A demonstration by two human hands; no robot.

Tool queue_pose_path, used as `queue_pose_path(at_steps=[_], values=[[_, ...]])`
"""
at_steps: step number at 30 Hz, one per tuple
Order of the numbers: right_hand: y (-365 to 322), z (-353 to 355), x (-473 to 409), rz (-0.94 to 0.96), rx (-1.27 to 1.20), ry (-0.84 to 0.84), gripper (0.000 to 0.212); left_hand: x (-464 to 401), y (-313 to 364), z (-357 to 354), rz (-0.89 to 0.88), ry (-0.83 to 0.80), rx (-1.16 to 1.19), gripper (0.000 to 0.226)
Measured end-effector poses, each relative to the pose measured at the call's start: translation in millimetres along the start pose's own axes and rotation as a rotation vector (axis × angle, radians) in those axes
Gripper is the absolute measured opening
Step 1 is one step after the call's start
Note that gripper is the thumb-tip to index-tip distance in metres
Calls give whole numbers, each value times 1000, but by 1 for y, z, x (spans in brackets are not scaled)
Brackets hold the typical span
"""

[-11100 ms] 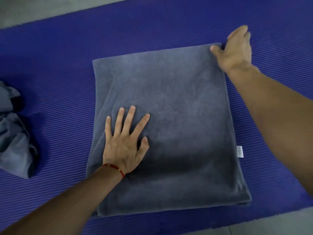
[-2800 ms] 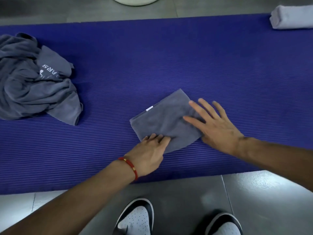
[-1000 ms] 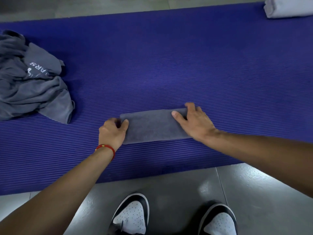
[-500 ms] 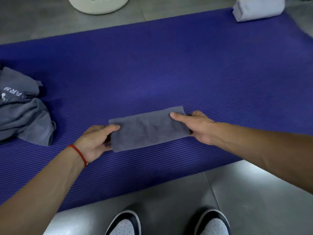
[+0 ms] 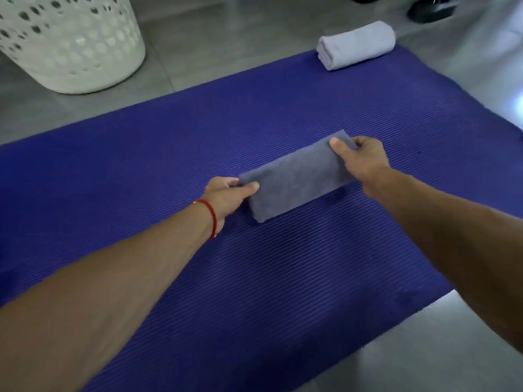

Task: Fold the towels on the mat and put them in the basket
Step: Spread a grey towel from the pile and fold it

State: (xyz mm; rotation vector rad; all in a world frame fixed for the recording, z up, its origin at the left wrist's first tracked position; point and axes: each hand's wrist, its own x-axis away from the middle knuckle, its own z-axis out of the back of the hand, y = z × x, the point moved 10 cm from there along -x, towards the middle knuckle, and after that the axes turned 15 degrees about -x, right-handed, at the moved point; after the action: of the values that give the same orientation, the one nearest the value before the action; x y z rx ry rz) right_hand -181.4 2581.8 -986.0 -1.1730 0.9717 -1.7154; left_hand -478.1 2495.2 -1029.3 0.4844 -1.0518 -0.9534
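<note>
a grey tiled floor (image 5: pixel 215 38) runs under and around a ribbed blue mat (image 5: pixel 175 154), which lies slantwise across the view. beyond the mat's far left edge stands a white perforated basket (image 5: pixel 70 43), on the floor and well apart from the hands. a pale rolled towel (image 5: pixel 355 45) lies at the mat's far right edge, partly over the floor. something dark sits at the top right, too cut off to tell what it is.

the folded grey towel (image 5: pixel 297 179) is near the middle of the mat, a compact oblong turned slantwise. it looks just lifted or about to lift, though i cannot tell whether its underside touches the mat. the left hand (image 5: pixel 226 196), with a red cord at the wrist, pinches the near-left end, thumb on top and fingers tucked beneath. the right hand (image 5: pixel 359 159) grips the far-right end the same way — thumb over the top, fingers curled round the edge.

the towel is probably light and soft, with no stiffness of its own — held at one end alone it would likely droop and the layers fall open. holding both short ends, as now, keeps the fold closed; a hand flat under the middle would do as well. the terry cloth should give a sure, non-slip hold, and nothing here is fragile. the basket's opening is out of view.
</note>
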Motion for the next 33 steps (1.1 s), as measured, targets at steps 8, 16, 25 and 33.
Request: queue_pose_path(at_steps=[8,16,25,33], values=[[64,6,50,-140,183,258,114,-30,2,-6,1,183,-650,43],[84,-54,66,-373,101,269,96,-126,34,36,-305,259,-928,47],[54,-72,57,67,-253,180,106,-147,12,34,-419,366,-1133,60],[32,-66,36,-42,-449,102,62,-144,11,31,-372,283,-1191,61]])
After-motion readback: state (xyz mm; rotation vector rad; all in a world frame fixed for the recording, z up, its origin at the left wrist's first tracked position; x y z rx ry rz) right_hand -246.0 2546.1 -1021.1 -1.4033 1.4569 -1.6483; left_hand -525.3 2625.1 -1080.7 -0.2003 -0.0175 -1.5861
